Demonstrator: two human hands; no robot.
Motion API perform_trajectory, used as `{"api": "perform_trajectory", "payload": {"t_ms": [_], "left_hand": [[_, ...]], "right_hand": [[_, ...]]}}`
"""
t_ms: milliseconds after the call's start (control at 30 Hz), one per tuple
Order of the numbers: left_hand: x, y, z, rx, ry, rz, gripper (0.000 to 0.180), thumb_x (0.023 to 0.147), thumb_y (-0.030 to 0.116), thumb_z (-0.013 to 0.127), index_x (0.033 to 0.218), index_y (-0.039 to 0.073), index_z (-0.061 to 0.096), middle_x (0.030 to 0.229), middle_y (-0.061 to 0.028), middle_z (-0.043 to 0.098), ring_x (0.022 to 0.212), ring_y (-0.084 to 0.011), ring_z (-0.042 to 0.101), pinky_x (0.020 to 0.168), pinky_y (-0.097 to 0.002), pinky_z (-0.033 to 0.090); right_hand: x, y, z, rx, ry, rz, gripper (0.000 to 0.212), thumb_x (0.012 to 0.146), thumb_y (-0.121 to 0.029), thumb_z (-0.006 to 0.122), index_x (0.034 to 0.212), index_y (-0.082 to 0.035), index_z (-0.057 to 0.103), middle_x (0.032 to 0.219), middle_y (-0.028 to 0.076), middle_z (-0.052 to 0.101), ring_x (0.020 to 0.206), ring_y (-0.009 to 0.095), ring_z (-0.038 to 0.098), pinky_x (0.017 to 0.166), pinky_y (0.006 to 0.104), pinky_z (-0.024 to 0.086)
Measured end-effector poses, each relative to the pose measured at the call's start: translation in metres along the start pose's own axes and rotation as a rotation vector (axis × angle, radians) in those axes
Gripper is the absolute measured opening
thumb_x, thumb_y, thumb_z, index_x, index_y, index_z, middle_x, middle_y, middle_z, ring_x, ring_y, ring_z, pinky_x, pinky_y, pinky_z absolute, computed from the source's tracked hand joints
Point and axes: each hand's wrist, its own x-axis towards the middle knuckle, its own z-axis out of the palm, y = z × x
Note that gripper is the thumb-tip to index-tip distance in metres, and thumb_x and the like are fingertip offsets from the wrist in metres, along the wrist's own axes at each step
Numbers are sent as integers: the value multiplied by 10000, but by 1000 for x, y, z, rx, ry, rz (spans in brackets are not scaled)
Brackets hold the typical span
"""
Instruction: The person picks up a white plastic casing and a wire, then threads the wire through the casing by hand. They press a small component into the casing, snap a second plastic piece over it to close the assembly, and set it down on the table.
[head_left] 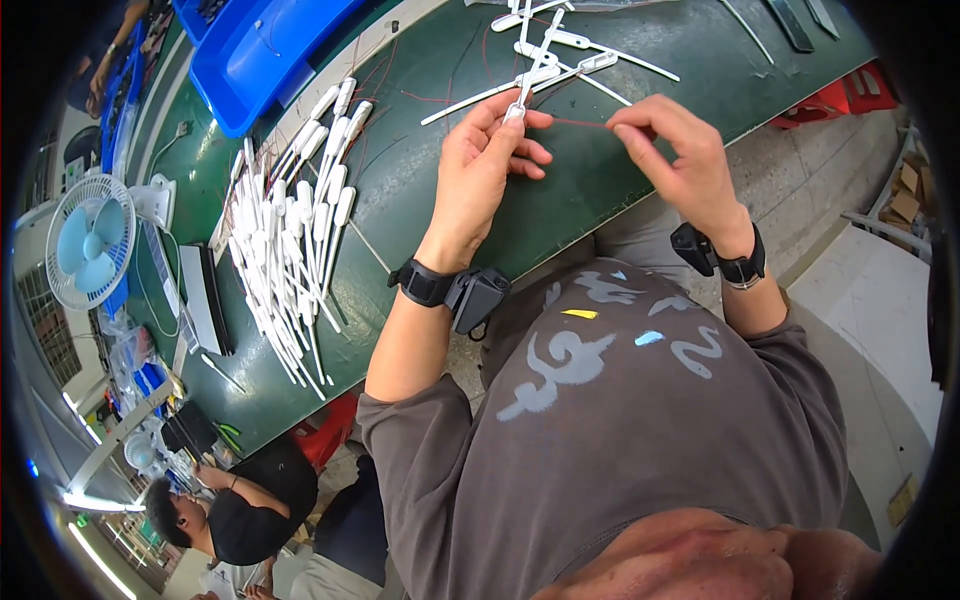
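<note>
Watching remotely, I've got a white plastic wand pinched in the left hand, thin red wire stretched rightward to the pinching right hand; tugging too hard could probably snap it.

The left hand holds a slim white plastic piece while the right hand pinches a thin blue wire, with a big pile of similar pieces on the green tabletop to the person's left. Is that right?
Not the colour: in the head view, the right hand pinches a thin red wire, not a blue one. The rest stands.
</note>
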Motion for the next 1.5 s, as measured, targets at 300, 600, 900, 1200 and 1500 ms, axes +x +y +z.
{"api": "perform_trajectory", "payload": {"t_ms": [300, 600, 900, 1200, 1500], "left_hand": [[-2, 8, 3, -201, -7, -94, 319, 1040, 218, 532, 1255, -15, 571, 830, 7, 513, 617, -52, 484, 492, -242, 509], [-6, 2, 6, 51, 1, -100, 313, 1044, 295, 550, 1114, 2, 636, 805, 54, 470, 554, -6, 385, 431, -200, 427], [-10, 5, 12, 212, -30, -123, 308, 1044, 312, 561, 1058, 22, 664, 769, 63, 463, 542, 2, 381, 426, -189, 374], [-11, 7, 13, 312, -7, -126, 290, 1038, 288, 583, 1067, 12, 667, 734, 69, 461, 517, 3, 367, 429, -185, 358], [-12, 6, 16, 371, 47, -68, 272, 1015, 303, 612, 991, 42, 687, 624, 79, 502, 459, -15, 424, 440, -211, 333]], "right_hand": [[4, 17, -4, -62, 11, 32, 80, 932, -34, 645, 993, 1, 682, 899, 72, 668, 770, 167, 621, 671, 272, 484], [13, 19, -8, -155, 88, -42, 70, 927, -37, 658, 983, -4, 684, 874, 72, 662, 752, 171, 627, 650, 266, 481], [19, 19, -10, -286, 195, -116, 64, 897, -42, 708, 946, -9, 683, 817, 61, 657, 691, 157, 621, 599, 259, 472], [19, 17, -14, -241, 248, -3, 73, 891, -52, 721, 934, -7, 682, 796, 54, 645, 668, 134, 603, 591, 251, 465], [16, 22, -17, -153, 188, 76, 81, 897, -63, 713, 936, -3, 677, 816, 50, 630, 697, 119, 576, 640, 248, 466]]}}
